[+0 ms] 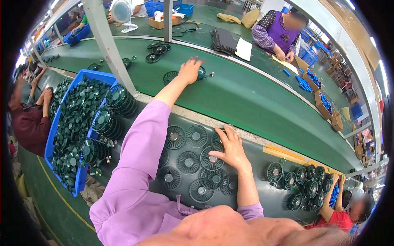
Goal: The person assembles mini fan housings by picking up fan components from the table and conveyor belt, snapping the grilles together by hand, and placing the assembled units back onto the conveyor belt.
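Green conveyor belt (246,98) runs across the head view. Left hand (189,70) stretches out over its near half, fingers spread, palm down on a dark round fan grille (170,77); grip not visible, cannot tell if it holds it. Right hand (230,149) lies flat and open on the grille cluster (193,164) at the dark desk's far edge, holding nothing. Blue bin (61,123) of grilles sits at the desk's left end.

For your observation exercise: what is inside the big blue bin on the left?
The blue bin holds a loose heap of dark green round fan grilles, with stacks of them along its right side. The bin's bottom is covered.
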`<state>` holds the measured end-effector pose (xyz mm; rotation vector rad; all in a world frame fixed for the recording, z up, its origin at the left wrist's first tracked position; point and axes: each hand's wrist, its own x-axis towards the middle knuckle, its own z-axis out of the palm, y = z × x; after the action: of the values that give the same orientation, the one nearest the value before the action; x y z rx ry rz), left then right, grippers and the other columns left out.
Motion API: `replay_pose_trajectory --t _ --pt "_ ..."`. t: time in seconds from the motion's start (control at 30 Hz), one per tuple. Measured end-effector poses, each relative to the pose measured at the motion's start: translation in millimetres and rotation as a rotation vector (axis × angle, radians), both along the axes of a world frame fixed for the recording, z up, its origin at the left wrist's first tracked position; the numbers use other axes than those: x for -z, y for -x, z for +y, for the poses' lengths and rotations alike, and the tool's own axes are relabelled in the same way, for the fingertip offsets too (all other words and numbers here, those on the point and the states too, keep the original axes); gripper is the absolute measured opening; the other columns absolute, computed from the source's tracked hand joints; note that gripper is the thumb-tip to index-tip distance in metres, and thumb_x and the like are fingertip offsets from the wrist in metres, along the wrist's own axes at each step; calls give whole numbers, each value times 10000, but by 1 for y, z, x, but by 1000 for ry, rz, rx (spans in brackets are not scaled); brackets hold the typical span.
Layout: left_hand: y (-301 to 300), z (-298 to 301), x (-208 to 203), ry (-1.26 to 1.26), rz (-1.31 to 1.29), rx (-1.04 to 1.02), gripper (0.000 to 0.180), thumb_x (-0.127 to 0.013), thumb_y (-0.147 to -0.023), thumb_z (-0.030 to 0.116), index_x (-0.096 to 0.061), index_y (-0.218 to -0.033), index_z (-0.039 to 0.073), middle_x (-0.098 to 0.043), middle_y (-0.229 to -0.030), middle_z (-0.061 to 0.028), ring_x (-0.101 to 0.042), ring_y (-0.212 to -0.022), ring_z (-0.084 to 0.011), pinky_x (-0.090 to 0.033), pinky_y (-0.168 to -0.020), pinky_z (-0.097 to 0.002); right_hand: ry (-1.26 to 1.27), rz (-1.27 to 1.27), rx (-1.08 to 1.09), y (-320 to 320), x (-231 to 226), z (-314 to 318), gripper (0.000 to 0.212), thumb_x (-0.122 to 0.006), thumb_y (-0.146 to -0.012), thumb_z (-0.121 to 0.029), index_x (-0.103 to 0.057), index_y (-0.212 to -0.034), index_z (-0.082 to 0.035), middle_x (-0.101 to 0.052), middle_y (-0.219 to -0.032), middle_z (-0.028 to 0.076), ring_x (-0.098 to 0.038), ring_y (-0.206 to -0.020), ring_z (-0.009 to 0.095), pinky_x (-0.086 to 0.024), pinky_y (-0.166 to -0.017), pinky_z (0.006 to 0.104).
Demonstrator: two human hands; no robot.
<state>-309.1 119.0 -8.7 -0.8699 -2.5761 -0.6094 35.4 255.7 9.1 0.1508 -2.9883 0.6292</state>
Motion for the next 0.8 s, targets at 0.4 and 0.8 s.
replay_pose_trajectory --t 0.4,0.8 --pt "11 27 -6 448 -145 8 283 -585 -875 220 -526 -1146 168 -532 -1264 -109 -440 -1251 -316 -374 -978 -566 34 -15 -20 1 0 1 793 -753 -739 -398 -408 -1401 -132 -336 -1439 201 -307 -1343 393 -271 -1096 494" --pt "-99 -22 -9 -652 -778 185 463 -524 -834 -7 -386 -1275 23 -609 -1041 -116 -632 -835 -193 -571 -654 -322 396 179 60 1 -17 7 784 -802 -685 -230 -447 -1374 -111 -411 -1399 197 -390 -1304 353 -337 -1082 426"
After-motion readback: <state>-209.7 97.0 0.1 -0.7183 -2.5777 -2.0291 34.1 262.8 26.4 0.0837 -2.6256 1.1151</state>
